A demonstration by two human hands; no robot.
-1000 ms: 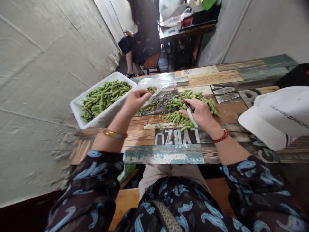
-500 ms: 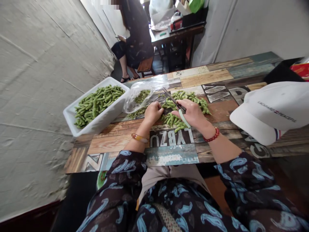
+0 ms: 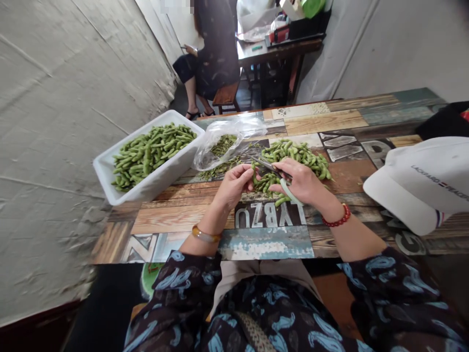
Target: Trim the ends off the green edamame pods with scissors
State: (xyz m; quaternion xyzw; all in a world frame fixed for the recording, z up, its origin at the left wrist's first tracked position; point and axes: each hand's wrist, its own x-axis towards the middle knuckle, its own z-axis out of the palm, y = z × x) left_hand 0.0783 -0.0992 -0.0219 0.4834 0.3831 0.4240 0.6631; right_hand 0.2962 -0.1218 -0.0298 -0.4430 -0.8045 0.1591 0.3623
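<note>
My left hand (image 3: 237, 185) pinches a green bean pod (image 3: 255, 172) between thumb and fingers. In my right hand (image 3: 298, 181) is a pair of scissors (image 3: 266, 165) with pale handles; the blades point left, close to the pod. Beneath and behind my hands lies a pile of green pods (image 3: 302, 154) on the patterned table (image 3: 176, 208). Left of the pile, a clear plastic bag (image 3: 240, 128) holds small green trimmings (image 3: 223, 145), and more bits lie in front of it. A white tray (image 3: 164, 168) full of pods stands at the left.
A white cap (image 3: 421, 181) rests on the table at the right, with a black item (image 3: 441, 120) behind it. Beyond the table a person (image 3: 216, 49) sits on a wooden stool (image 3: 226, 94), beside another table (image 3: 282, 50) with things on it. A wall runs along the left.
My left hand has opened out from a tighter curl and turned, and a pod now shows at its fingertips near the blades. The whole view has shifted slightly.
</note>
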